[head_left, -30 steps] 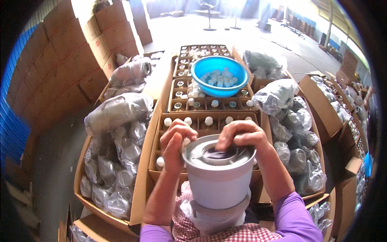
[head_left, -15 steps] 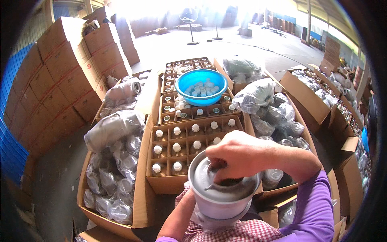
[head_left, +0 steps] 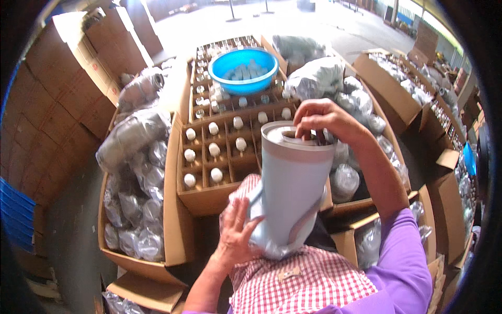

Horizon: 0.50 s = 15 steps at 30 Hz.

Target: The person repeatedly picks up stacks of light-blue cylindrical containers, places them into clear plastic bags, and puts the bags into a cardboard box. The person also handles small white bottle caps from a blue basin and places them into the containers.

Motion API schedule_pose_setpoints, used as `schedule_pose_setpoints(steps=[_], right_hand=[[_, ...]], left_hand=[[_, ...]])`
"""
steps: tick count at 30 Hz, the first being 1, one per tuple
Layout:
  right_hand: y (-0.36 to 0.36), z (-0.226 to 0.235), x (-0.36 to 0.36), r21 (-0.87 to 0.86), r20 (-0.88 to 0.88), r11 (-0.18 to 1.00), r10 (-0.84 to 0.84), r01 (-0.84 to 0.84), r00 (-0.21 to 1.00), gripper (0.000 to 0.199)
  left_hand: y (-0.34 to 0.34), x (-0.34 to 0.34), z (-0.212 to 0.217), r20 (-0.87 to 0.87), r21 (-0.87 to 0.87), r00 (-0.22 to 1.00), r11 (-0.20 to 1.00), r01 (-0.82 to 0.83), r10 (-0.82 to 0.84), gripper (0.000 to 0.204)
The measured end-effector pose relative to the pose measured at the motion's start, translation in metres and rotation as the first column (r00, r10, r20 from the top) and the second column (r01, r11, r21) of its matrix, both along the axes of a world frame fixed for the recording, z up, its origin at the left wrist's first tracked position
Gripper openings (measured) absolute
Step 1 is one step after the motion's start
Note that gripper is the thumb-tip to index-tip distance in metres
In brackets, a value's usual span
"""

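- Now the grey tub [head_left: 293, 188] is tipped, not flat-topped as before; its long side leans up and away.
- Left hand [head_left: 236, 233] holds its bottom, close to the lap.
- Right hand [head_left: 321, 119] grips the top rim, fingers curled in.

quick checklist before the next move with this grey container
1. Left hand supports the lower side of the grey container: ok.
2. Right hand grip at the container's top rim: ok.
3. Container upright: not ok, it is tilted.
4. What sits inside the container: cannot tell.
5. Divided carton ahead has empty cells: ok.
6. Blue bowl away from both hands: ok.
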State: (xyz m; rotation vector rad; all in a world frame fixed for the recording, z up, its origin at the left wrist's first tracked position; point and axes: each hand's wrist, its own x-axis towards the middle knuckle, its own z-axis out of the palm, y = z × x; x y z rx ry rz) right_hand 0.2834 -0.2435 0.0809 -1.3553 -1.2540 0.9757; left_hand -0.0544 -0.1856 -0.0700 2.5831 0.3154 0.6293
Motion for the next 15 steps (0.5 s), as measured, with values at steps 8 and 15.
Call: schedule_pose_setpoints(steps=[8, 15], right_hand=[[0.019, -0.007, -0.048, 0.267, -0.170, 0.963, 0.012, 0.034, 0.985, 0.016], [0.018, -0.041, -0.084, 0.520, -0.390, 0.783, -0.137, 0.341, 0.910, 0.008]], left_hand=[[0.047, 0.048, 0.087, 0.804, -0.087, 0.589, 0.996, -0.025, 0.085, 0.016], [0.120, 0.037, 0.110, 0.381, -0.526, 0.831, 0.834, -0.165, 0.404, 0.015]])
